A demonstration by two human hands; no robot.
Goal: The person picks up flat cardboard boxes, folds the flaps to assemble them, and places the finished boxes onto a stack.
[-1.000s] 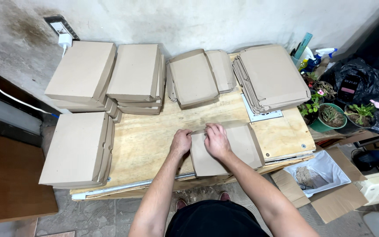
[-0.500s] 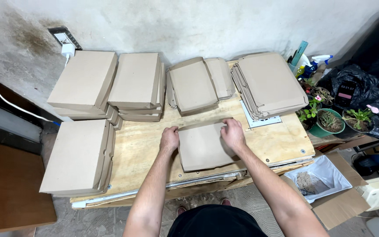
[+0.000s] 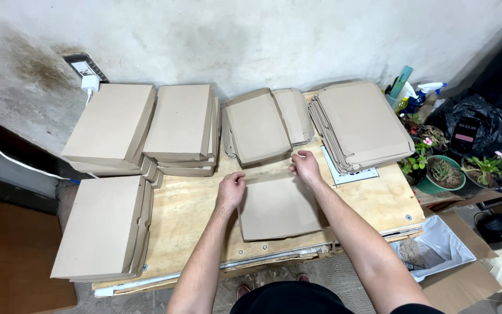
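Head view | flat cardboard sheet (image 3: 280, 208) on plywood table (image 3: 193, 215) is pinched at far corners | left hand (image 3: 231, 187) grasping | right hand (image 3: 305, 166) grasping | stacks (image 3: 181, 125) behind

A makeshift home workshop for packing: a rough plywood counter (image 3: 193, 215) against a stained plaster wall (image 3: 233, 40), stacks of flat cardboard boxes (image 3: 106, 227), a wall socket (image 3: 85, 67), potted plants (image 3: 443, 171) and spray bottles (image 3: 419, 96) alongside.
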